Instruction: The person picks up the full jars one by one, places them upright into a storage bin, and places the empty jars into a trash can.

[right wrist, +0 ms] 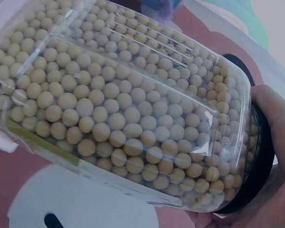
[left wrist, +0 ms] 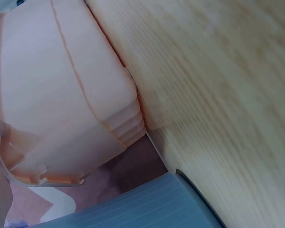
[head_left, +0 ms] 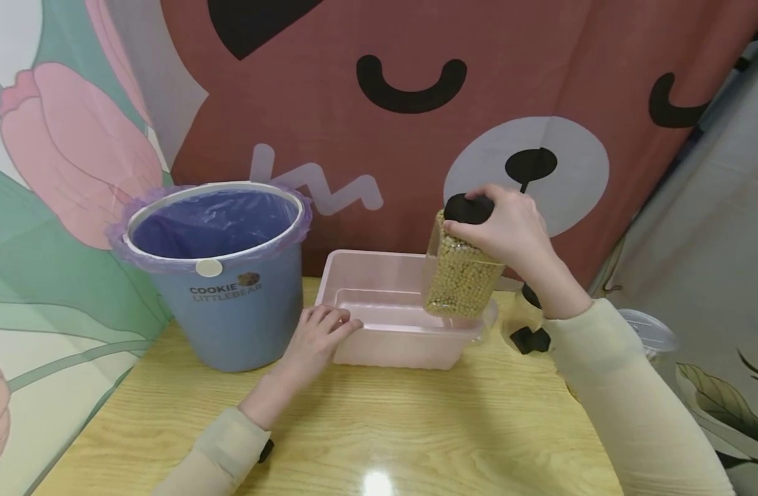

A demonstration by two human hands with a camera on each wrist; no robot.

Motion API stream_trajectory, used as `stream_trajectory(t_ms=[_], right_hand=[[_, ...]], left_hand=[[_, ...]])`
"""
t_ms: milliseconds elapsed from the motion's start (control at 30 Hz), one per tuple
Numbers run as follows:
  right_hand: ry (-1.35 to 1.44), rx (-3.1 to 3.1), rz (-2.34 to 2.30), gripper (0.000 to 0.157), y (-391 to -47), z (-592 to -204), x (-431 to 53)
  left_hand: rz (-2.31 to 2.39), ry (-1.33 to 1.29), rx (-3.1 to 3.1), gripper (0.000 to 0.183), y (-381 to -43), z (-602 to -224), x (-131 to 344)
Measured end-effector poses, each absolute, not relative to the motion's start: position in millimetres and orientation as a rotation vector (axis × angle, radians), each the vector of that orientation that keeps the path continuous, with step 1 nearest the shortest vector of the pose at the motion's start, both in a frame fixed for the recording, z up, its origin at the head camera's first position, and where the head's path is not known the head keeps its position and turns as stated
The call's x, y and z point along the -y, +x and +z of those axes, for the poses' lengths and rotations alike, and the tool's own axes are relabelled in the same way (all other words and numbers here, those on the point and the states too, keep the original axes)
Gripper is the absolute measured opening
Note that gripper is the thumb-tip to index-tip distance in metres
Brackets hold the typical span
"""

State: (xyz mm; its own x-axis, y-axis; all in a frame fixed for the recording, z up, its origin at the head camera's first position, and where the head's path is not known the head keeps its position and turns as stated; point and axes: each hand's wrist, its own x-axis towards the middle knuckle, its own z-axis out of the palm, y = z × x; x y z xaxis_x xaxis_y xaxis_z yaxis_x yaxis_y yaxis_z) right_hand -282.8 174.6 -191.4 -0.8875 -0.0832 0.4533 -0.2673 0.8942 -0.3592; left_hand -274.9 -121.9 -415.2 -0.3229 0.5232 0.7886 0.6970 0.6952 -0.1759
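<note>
A jar of beans (head_left: pixel 465 286) is held over the right end of a pink tub (head_left: pixel 397 350); whether its base touches cannot be told. Its black lid (head_left: pixel 462 209) is clamped by the fingers of the right hand (head_left: pixel 510 224), the nearer one. The long axis runs downward from them, slightly tilted. The tub's rim is gripped by the left hand (head_left: pixel 313 341).

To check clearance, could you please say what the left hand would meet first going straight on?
Probably the pink plastic bin: the left hand appears right against it, though depth is unclear.
</note>
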Motion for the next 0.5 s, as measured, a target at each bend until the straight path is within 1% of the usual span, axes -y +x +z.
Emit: stream_trajectory(t_ms=[200, 500], right_hand=[[0.315, 2.629, 0.564, 0.064, -305.5, -207.6, -144.1], [0.331, 2.669, 0.596, 0.063, -323.8, -241.6, -101.6]], left_hand=[[-0.247, -0.93, 2.022, 0.025, -274.3, -415.8, 122.0], [-0.24, -0.92, 2.029, 0.021, -274.7, -416.3, 119.8]])
